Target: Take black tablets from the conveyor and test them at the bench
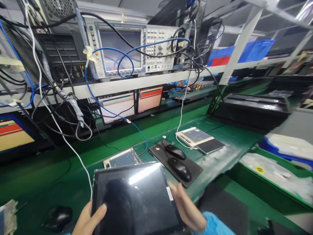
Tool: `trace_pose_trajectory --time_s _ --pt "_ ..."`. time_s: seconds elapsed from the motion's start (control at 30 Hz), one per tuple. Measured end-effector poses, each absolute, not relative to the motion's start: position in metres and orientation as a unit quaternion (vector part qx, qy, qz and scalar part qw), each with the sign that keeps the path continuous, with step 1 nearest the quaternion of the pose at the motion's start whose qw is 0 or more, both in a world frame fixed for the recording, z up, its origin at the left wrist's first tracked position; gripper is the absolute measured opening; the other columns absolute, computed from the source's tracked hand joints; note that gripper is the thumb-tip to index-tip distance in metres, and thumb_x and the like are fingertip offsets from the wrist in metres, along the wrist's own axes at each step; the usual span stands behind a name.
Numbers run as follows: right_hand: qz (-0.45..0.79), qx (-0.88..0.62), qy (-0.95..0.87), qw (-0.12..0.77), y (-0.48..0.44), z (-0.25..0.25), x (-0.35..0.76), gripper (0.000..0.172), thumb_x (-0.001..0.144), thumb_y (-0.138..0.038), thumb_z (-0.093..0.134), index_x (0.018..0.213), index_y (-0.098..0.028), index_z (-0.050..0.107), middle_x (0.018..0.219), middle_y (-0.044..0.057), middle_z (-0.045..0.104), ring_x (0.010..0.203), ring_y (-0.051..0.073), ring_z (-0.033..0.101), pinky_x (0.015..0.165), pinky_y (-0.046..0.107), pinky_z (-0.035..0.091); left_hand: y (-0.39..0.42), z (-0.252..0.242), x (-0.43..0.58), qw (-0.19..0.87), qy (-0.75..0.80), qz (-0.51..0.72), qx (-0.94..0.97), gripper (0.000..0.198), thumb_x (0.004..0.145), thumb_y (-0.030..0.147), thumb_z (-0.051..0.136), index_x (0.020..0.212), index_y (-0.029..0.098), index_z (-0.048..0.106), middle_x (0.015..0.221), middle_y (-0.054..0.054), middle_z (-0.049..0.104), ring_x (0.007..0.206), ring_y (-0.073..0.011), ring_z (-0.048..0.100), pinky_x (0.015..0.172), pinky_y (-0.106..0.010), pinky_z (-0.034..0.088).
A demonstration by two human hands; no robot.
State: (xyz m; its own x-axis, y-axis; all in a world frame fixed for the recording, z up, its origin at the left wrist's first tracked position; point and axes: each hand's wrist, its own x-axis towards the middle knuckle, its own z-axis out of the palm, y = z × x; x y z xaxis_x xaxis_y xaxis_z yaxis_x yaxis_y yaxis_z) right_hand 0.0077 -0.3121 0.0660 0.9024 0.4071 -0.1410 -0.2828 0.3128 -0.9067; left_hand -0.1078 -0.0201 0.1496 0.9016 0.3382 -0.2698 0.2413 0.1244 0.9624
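Black and glossy, the tablet (137,199) sits low in front of you above the green bench (220,130). Your left hand (89,220) grips its left edge, thumb across the glass; your right hand (188,209) cups the right edge, fingers spread underneath. Two black mice (179,163) lie just beyond.

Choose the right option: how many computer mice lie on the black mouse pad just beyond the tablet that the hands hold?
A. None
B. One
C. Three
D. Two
D: two black mice, the nearer mouse and the farther mouse, lie one behind the other on the mouse pad, beyond the tablet held by the left hand and right hand.
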Motion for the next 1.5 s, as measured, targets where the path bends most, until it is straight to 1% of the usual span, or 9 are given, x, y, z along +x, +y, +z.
trace_pose_trajectory --time_s 0.07,0.13,0.27,0.37,0.5,0.7,0.87,1.37,1.5 --pt "0.214 -0.502 0.049 0.836 -0.297 0.072 -0.023 0.054 0.075 -0.063 0.071 0.107 -0.019 0.068 0.108 0.011 0.066 0.104 0.031 0.061 0.091 0.042 0.049 -0.025 0.156 -0.105 0.683 0.186 0.021 0.706 0.066 0.064 0.068 0.071 0.105 0.016 0.068 0.115 -0.012 0.065 0.116 -0.0342 0.053 0.104 -0.041 0.04" --pt "0.169 -0.496 0.087 0.847 -0.293 0.076 -0.04 0.046 0.071 -0.051 0.08 0.103 -0.02 0.068 0.101 0.006 0.068 0.095 0.029 0.064 0.085 0.038 0.052 -0.025 0.163 -0.102 0.644 0.17 -0.011 0.745 0.067 0.063 0.076 0.065 0.094 0.016 0.07 0.111 -0.012 0.065 0.117 -0.0333 0.051 0.107 -0.038 0.037" --pt "0.168 -0.508 0.12 0.836 -0.315 0.072 -0.045 0.048 0.068 -0.054 0.081 0.098 -0.019 0.067 0.092 0.005 0.07 0.084 0.029 0.066 0.072 0.035 0.057 -0.019 0.175 -0.102 0.591 0.111 -0.072 0.796 0.055 0.079 0.072 0.049 0.074 0.019 0.063 0.083 -0.008 0.063 0.093 -0.0254 0.057 0.091 -0.032 0.043" --pt "0.172 -0.528 0.147 0.818 -0.341 0.059 -0.043 0.048 0.066 -0.054 0.082 0.097 -0.02 0.069 0.09 0.004 0.071 0.08 0.028 0.067 0.066 0.033 0.058 -0.016 0.185 -0.107 0.574 0.027 -0.128 0.809 0.047 0.092 0.057 0.037 0.077 0.018 0.058 0.063 -0.001 0.051 0.066 -0.0167 0.05 0.074 -0.028 0.041" --pt "0.172 -0.518 0.199 0.814 -0.369 0.037 -0.043 0.047 0.06 -0.049 0.086 0.094 -0.022 0.071 0.089 0.003 0.071 0.078 0.029 0.068 0.066 0.036 0.06 -0.022 0.196 -0.118 0.578 -0.021 -0.183 0.795 0.046 0.097 0.049 0.03 0.083 0.016 0.059 0.068 -0.001 0.053 0.072 -0.0151 0.05 0.076 -0.026 0.039" --pt "0.153 -0.541 0.244 0.791 -0.382 0.024 -0.044 0.047 0.056 -0.048 0.087 0.092 -0.023 0.071 0.093 0.001 0.071 0.085 0.029 0.068 0.072 0.037 0.06 -0.029 0.198 -0.129 0.514 -0.038 -0.211 0.831 0.035 0.094 0.037 0.043 0.078 0.017 0.067 0.064 0.002 0.056 0.062 -0.0107 0.05 0.061 -0.021 0.037" --pt "0.126 -0.55 0.251 0.787 -0.374 0.036 -0.049 0.044 0.055 -0.046 0.087 0.089 -0.023 0.07 0.087 0.003 0.071 0.09 0.033 0.067 0.077 0.043 0.059 -0.027 0.196 -0.137 0.499 -0.07 -0.192 0.842 0.024 0.09 0.027 0.054 0.075 0.019 0.071 0.071 0.004 0.067 0.066 -0.0093 0.057 0.062 -0.019 0.037" --pt "0.161 -0.58 0.212 0.77 -0.398 0.024 -0.048 0.048 0.059 -0.047 0.086 0.097 -0.024 0.067 0.085 0.002 0.071 0.087 0.032 0.066 0.073 0.043 0.058 -0.025 0.189 -0.149 0.396 -0.121 -0.165 0.895 0.032 0.095 0.03 0.049 0.069 0.019 0.062 0.064 0.004 0.059 0.059 -0.0087 0.051 0.057 -0.025 0.029" --pt "0.15 -0.602 0.206 0.757 -0.403 0.022 -0.044 0.046 0.056 -0.046 0.087 0.091 -0.022 0.068 0.078 0.002 0.07 0.075 0.029 0.067 0.067 0.04 0.059 -0.025 0.188 -0.15 0.405 -0.125 -0.159 0.892 0.031 0.096 0.03 0.047 0.072 0.019 0.064 0.067 0.004 0.061 0.061 -0.0093 0.053 0.058 -0.025 0.031"
